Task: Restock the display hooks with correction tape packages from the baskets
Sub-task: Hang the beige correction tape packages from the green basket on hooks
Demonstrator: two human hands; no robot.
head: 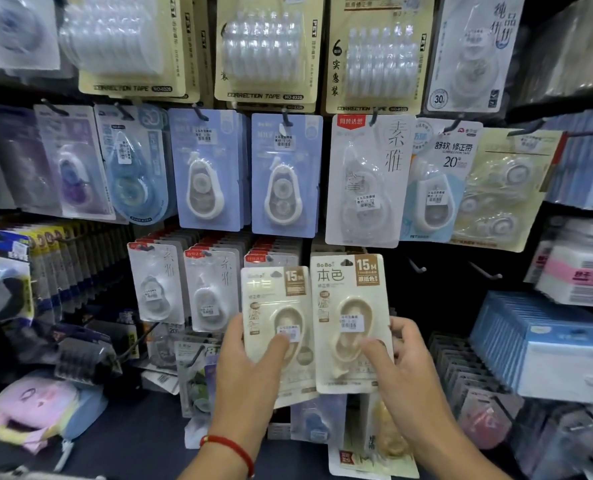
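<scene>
Two cream correction tape packages are held up at lower centre of the frame, one per hand. The left hand (pixel 253 362) pinches the left package (pixel 276 306), thumb across the blister front and fingers behind the card; the right hand (pixel 397 362) pinches the right package (pixel 350 320) the same way, thumb on the blister, fingertips showing at the card's right edge. The cards sit side by side, edges overlapping slightly, hang-holes uppermost, probably so each hole can be slid onto a peg. Judgement: the target is likely the two bare hooks (pixel 418 266) at centre right of the frame, just right of the raised packages; no card hangs on either. Count: two packages in hand, two bare hooks visible, three hooks of white-carded tape (pixel 156 282) in the row to the left. Above, a middle row carries blue-carded tape (pixel 208 174) and other sorts; a top row holds multi-packs (pixel 264 50). The baskets cannot be made out; loose packages (pixel 317 420) lie below the hands at bottom centre.
</scene>
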